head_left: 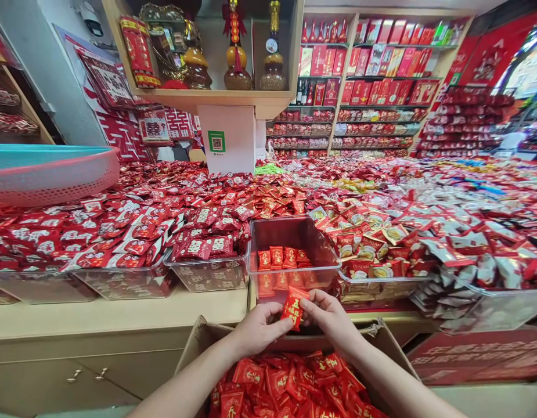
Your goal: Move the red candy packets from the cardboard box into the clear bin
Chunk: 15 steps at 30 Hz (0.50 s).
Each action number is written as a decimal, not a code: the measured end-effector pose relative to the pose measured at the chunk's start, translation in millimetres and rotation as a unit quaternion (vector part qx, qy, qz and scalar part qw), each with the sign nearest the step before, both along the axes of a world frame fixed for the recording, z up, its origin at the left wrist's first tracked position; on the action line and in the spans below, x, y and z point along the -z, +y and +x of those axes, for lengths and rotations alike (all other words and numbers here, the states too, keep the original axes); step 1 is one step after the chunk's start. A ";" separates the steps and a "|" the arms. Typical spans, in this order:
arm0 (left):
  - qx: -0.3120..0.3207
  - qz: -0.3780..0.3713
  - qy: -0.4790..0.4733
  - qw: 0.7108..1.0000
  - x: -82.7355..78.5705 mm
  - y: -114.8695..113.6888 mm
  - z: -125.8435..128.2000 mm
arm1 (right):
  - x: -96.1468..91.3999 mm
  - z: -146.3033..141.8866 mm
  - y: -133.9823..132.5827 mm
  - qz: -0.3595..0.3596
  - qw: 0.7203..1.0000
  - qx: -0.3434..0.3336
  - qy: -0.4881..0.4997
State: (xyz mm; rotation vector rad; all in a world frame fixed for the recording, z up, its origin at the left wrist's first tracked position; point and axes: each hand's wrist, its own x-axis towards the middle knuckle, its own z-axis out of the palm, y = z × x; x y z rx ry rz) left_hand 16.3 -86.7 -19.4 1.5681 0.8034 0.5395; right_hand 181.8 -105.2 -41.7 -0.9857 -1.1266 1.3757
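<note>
Both hands meet over an open cardboard box (194,342) full of small red sweet packets (289,386). My left hand (257,330) and my right hand (331,318) are both closed on one red packet with gold print (294,307), pinching it from either side. Just beyond them stands a clear plastic bin (294,232) on the counter edge. It holds a single row of several red packets (282,257) and is otherwise bare.
Clear bins heaped with red wrapped sweets (198,247) cover the counter left and right. A pink and teal basket (50,174) sits at the far left. Shelves of red boxes (372,64) and gourd-shaped bottles (237,64) line the back. Drawers (76,374) are below the counter.
</note>
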 end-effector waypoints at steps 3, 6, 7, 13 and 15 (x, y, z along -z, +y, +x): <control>-0.023 -0.021 0.000 1.000 4.5 0.9 1.4 | 2.9 2.1 2.7 -0.012 1.000 0.015 0.009; -0.053 -0.047 -0.019 0.997 10.2 2.4 2.7 | 4.3 0.8 4.3 0.002 1.000 -0.010 0.006; -0.058 -0.048 -0.028 0.997 11.4 3.1 3.0 | 4.2 -0.1 4.4 0.012 1.000 -0.028 0.003; -0.050 -0.019 -0.009 0.998 8.9 5.9 3.8 | 2.8 -1.6 1.4 0.046 0.994 -0.095 -0.031; -0.063 0.019 0.000 0.998 7.8 5.5 4.3 | 4.4 -2.0 -0.1 0.052 0.993 -0.096 -0.041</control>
